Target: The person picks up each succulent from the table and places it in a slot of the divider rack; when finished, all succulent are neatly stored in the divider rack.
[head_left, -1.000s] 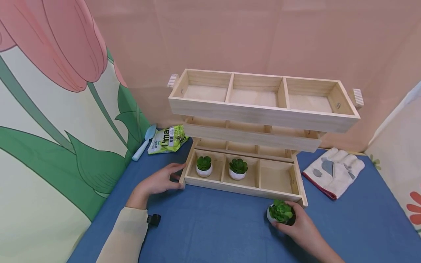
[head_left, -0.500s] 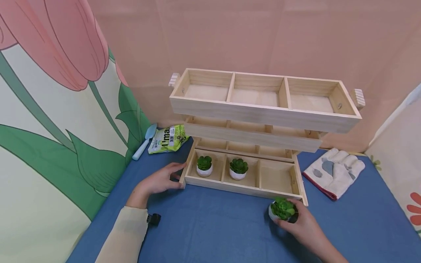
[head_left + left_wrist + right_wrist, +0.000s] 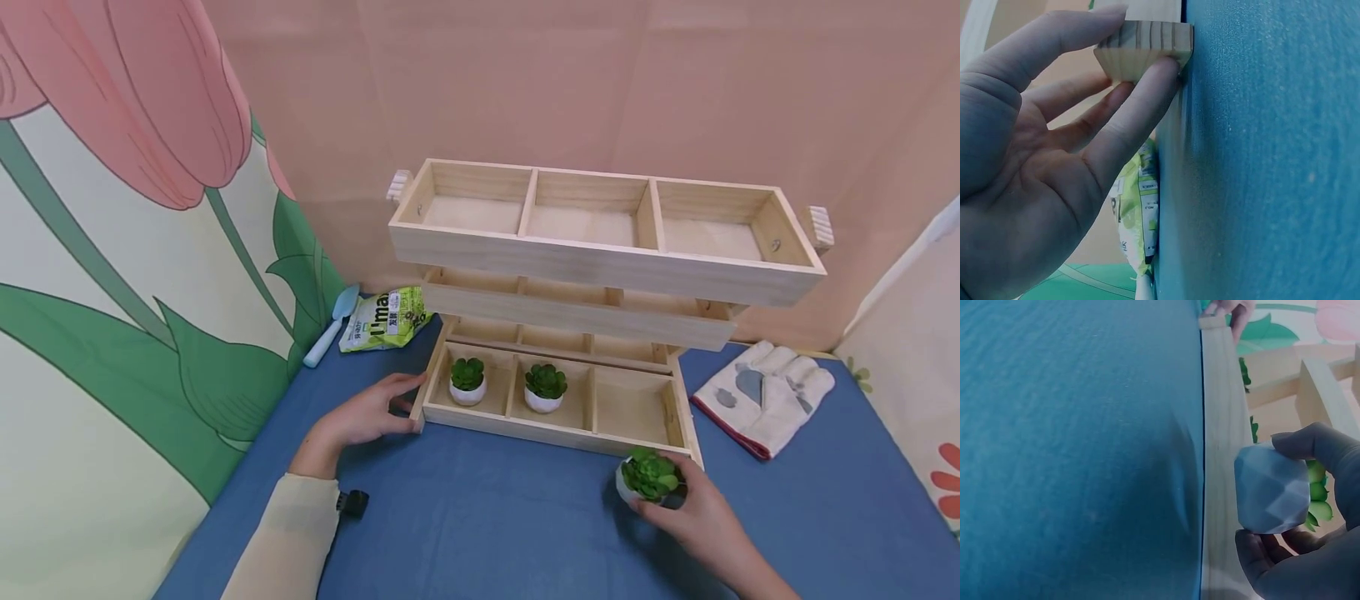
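A tiered wooden planter stand (image 3: 607, 267) spans the head view, each tier split by dividers. My left hand (image 3: 367, 412) pinches the front left end of its base; in the left wrist view the thumb and fingers close on that wooden end (image 3: 1147, 47). In my right hand (image 3: 697, 512) is a potted succulent (image 3: 651, 475), its faceted white pot (image 3: 1272, 487) gripped between thumb and fingers. It hovers just in front of the bottom tier's right compartment. Two similar succulents sit in that tier, one in the left compartment (image 3: 467, 383), one in the middle (image 3: 545, 387).
Left of the stand lie a green printed bag (image 3: 386, 319) and a light blue hand trowel (image 3: 332, 327). A pair of white gardening gloves (image 3: 765, 396) with red cuffs is at the right. Blue cloth (image 3: 495, 525) covers the table.
My right hand has carried the potted succulent slightly to the right and toward the stand. The left hand keeps its hold on the base end.
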The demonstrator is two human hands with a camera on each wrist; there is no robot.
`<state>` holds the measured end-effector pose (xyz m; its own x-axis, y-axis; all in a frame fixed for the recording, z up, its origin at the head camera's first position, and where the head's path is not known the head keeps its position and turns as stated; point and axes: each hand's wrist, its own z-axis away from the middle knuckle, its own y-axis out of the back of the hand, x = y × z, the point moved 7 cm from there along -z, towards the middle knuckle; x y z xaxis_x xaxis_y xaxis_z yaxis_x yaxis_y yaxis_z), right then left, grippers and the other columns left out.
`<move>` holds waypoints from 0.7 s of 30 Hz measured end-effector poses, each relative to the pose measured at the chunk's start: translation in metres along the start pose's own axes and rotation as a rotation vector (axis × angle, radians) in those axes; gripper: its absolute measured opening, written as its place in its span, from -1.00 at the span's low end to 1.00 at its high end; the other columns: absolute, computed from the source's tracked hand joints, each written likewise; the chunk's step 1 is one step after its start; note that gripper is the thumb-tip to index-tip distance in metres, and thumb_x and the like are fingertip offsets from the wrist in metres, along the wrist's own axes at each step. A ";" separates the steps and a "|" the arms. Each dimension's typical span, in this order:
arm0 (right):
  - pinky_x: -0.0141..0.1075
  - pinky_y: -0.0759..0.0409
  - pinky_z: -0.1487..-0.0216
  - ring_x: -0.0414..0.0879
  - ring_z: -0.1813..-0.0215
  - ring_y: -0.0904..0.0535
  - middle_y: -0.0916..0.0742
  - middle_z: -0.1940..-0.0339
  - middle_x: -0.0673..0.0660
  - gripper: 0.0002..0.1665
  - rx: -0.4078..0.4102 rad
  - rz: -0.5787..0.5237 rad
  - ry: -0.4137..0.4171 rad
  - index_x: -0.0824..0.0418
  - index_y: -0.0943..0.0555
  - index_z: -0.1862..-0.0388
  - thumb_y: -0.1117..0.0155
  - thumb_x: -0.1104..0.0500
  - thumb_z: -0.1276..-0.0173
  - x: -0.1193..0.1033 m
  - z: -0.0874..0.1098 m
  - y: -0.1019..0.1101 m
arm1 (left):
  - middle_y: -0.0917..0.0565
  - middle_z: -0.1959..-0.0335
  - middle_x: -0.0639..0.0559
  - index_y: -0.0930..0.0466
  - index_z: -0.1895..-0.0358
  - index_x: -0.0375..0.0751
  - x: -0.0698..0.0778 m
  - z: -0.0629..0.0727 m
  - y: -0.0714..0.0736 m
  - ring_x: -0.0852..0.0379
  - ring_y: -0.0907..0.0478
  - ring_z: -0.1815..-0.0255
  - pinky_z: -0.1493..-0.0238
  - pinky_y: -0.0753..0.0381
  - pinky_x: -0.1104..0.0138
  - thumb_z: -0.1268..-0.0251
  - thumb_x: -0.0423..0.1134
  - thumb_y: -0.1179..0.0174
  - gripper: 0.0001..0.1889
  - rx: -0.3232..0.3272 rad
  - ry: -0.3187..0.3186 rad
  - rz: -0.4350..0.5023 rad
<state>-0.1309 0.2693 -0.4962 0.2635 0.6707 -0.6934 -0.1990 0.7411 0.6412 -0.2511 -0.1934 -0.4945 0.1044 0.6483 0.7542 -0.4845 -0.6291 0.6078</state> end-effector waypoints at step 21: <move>-0.11 -0.68 -0.07 0.20 -0.31 -0.61 -0.57 -0.41 0.44 0.14 0.042 -0.020 0.039 0.44 -0.22 -0.60 -0.57 -0.14 -0.35 -0.018 0.006 0.028 | -0.19 -0.69 -0.31 -0.15 -0.73 -0.06 -0.001 -0.001 0.000 -0.26 -0.58 -0.43 -0.22 -0.73 0.00 -0.39 -0.09 -0.45 -0.07 -0.003 0.001 -0.005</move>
<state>-0.1358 0.2780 -0.4639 0.2300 0.6572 -0.7178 -0.1542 0.7528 0.6399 -0.2521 -0.1934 -0.4955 0.1057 0.6521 0.7507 -0.4866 -0.6245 0.6110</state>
